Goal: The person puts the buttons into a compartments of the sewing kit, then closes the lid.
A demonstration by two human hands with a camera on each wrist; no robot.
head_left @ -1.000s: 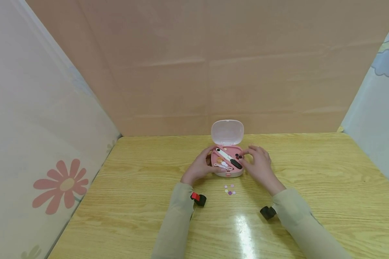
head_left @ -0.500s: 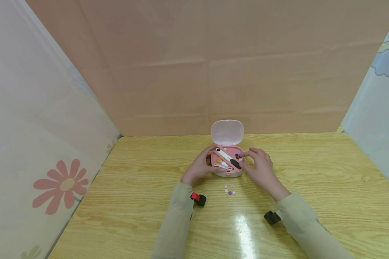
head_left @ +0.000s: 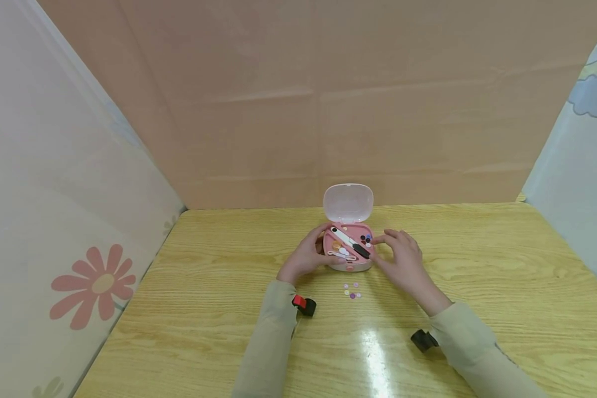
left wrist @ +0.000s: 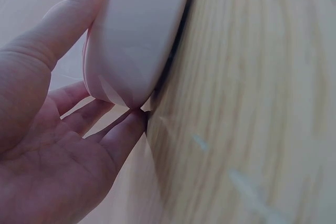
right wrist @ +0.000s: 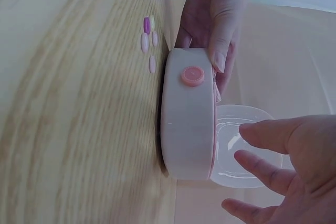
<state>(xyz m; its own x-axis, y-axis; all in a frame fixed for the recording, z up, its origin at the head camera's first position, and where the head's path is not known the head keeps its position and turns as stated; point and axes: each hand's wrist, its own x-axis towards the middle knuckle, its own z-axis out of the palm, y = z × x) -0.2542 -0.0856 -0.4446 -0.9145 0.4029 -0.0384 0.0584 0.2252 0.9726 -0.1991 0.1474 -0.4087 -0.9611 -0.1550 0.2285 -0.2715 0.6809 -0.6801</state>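
Note:
A small pink and white box (head_left: 350, 267) stands on the table with its clear lid (head_left: 349, 203) raised. Inside lie a white and black tool (head_left: 348, 241), a looped pale band (head_left: 342, 255) and several dark, blue and white buttons (head_left: 365, 240) at the right. My left hand (head_left: 305, 255) grips the box's left side, thumb along the front edge; the left wrist view shows its fingers (left wrist: 126, 135) curled around the box end. My right hand (head_left: 403, 265) is at the box's right edge, fingers spread and holding nothing, as the right wrist view shows.
Several loose buttons (head_left: 352, 296), pink, purple and pale, lie on the wooden table (head_left: 204, 287) in front of the box. A beige cloth (head_left: 258, 121) hangs behind the table, and patterned cloths flank it.
My right hand has drawn back slightly to the right from the button compartment. A blue button and a white one now show there. My left hand has kept its hold on the box.

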